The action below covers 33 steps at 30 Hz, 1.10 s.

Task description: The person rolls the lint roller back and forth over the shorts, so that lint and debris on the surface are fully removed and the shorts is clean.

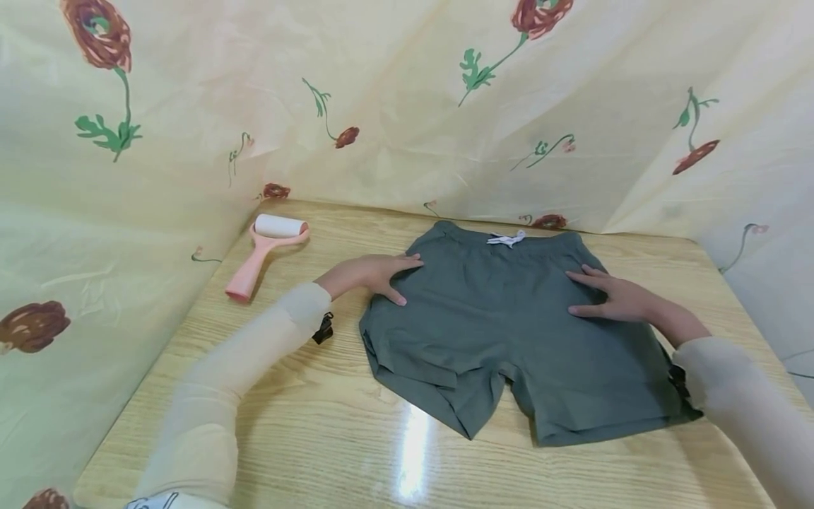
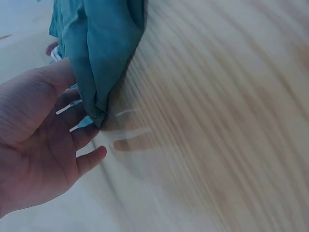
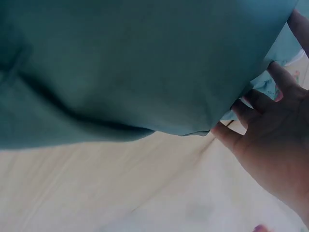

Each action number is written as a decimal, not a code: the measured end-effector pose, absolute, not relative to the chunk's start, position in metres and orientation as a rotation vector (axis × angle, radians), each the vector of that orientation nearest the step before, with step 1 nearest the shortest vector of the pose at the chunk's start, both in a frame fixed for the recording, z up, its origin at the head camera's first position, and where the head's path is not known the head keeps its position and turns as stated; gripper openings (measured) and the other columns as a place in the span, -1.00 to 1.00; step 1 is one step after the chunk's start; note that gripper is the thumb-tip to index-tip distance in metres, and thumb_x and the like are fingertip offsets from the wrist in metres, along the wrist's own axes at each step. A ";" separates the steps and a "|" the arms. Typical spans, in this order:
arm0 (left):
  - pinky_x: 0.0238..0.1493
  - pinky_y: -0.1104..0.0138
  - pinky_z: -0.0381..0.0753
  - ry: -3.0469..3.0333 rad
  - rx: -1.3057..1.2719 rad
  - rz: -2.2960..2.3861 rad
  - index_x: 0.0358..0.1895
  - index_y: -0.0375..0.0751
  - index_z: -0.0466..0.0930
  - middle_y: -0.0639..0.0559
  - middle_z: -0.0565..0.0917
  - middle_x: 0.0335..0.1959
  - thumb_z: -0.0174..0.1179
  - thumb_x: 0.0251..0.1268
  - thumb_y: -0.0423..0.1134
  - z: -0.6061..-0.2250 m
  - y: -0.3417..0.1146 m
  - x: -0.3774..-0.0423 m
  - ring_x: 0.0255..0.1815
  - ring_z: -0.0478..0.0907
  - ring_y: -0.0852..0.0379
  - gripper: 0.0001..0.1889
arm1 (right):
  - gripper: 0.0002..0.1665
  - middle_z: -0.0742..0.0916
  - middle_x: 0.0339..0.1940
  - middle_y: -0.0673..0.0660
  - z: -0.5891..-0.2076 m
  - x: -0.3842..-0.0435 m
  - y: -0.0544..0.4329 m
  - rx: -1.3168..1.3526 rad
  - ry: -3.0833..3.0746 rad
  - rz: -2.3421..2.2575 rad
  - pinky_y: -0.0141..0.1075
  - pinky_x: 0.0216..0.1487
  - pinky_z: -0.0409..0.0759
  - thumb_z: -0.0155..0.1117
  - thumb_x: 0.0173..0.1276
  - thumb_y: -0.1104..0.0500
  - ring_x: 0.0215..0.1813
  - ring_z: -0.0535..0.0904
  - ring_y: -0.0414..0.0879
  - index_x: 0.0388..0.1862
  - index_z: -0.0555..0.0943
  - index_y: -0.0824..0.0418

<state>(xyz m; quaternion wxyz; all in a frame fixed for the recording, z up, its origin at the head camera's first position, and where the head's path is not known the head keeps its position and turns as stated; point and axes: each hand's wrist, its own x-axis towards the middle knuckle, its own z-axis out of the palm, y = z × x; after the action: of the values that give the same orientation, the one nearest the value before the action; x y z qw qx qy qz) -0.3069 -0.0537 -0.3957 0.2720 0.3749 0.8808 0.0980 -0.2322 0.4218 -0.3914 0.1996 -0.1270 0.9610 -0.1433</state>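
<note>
Dark grey-green shorts [image 1: 490, 304] lie spread on the table, waistband to the back, with a white drawstring [image 1: 506, 239] tied at the middle. My left hand [image 1: 380, 274] touches their left side, thumb and fingers spread over the fabric. On the opposite side, my right hand [image 1: 620, 298] rests with extended fingers on the cloth. The left leg's hem is folded and uneven. In the left wrist view, the fingers of the left hand [image 2: 38, 130] lie along the side edge of the shorts [image 2: 104, 48]. The right wrist view has the right hand [image 3: 275, 135] at the other edge.
A lint roller [image 1: 249, 272] with a pink handle and white roll lies at the table's back left. The wood-grain table [image 1: 318, 424] meets a flower-patterned curtain [image 1: 394, 92] at the back and left.
</note>
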 end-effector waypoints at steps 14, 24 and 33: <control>0.60 -0.04 0.06 2.354 0.925 0.294 0.68 -0.06 -0.10 -0.09 -0.20 0.71 0.36 0.33 -0.05 -0.389 -0.101 -0.310 0.70 -0.15 -0.19 -0.01 | 0.10 0.05 0.61 0.58 -0.388 -0.243 0.365 -0.445 2.686 -0.377 0.44 0.38 0.18 0.29 0.39 -0.30 0.55 0.00 0.59 0.63 0.14 0.29; 0.59 -0.09 0.07 2.359 0.835 0.303 0.67 -0.10 -0.07 -0.14 -0.19 0.71 0.37 0.32 -0.16 -0.382 -0.127 -0.313 0.68 -0.14 -0.26 -0.02 | 0.11 0.07 0.61 0.56 -0.389 -0.253 0.331 -0.473 2.696 -0.328 0.39 0.41 0.20 0.26 0.38 -0.36 0.56 0.04 0.55 0.63 0.15 0.26; 0.55 -0.13 0.12 2.361 0.796 0.308 0.67 -0.13 -0.07 -0.18 -0.20 0.70 0.38 0.31 -0.22 -0.382 -0.149 -0.318 0.66 -0.12 -0.32 -0.02 | 0.06 0.06 0.62 0.54 -0.386 -0.255 0.307 -0.503 2.668 -0.304 0.37 0.41 0.22 0.27 0.41 -0.28 0.58 0.03 0.52 0.64 0.13 0.24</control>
<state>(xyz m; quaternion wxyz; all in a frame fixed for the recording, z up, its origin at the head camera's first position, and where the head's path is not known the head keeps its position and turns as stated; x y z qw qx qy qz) -0.3182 -0.1493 -0.3821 0.3103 0.3014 0.8941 0.1166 -0.2548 0.3067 -0.3857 0.2031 -0.1803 0.9562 -0.1089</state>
